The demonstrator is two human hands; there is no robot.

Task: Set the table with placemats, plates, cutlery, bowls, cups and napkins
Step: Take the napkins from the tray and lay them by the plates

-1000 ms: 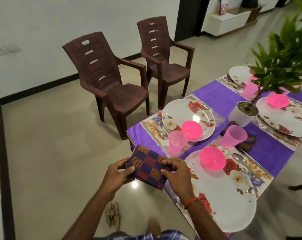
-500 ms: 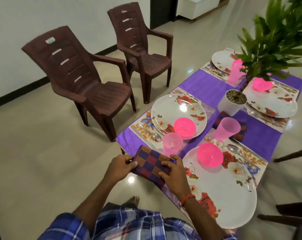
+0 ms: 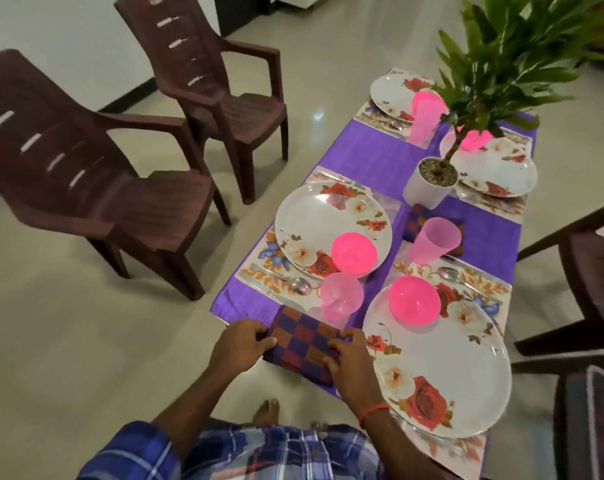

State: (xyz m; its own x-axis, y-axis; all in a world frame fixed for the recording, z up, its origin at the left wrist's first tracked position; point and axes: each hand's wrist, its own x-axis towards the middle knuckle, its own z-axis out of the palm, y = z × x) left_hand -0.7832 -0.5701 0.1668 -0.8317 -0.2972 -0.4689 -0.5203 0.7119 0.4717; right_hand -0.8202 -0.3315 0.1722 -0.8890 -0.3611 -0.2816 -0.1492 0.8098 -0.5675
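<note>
A folded checked napkin (image 3: 305,339) in purple, red and orange lies at the near corner of the purple table (image 3: 373,154). My left hand (image 3: 240,346) grips its left edge and my right hand (image 3: 350,363) grips its right edge. Just beyond it stand a pink cup (image 3: 340,299) and a spoon (image 3: 295,282) on a floral placemat (image 3: 267,259), with a floral plate (image 3: 323,223) carrying a pink bowl (image 3: 354,252). To the right is a larger near plate (image 3: 449,368) with a pink bowl (image 3: 414,303). A second napkin (image 3: 416,220) lies under a pink cup (image 3: 433,240).
A potted plant (image 3: 430,183) stands mid-table. Two more place settings with plates (image 3: 392,90) and pink ware sit at the far end. Two brown plastic chairs (image 3: 96,174) stand on the left, and another chair (image 3: 587,271) is on the right.
Both hands have carried the napkin forward from beyond the table's edge and lowered it onto the near corner, beside the pink cup. The camera has moved closer over the table.
</note>
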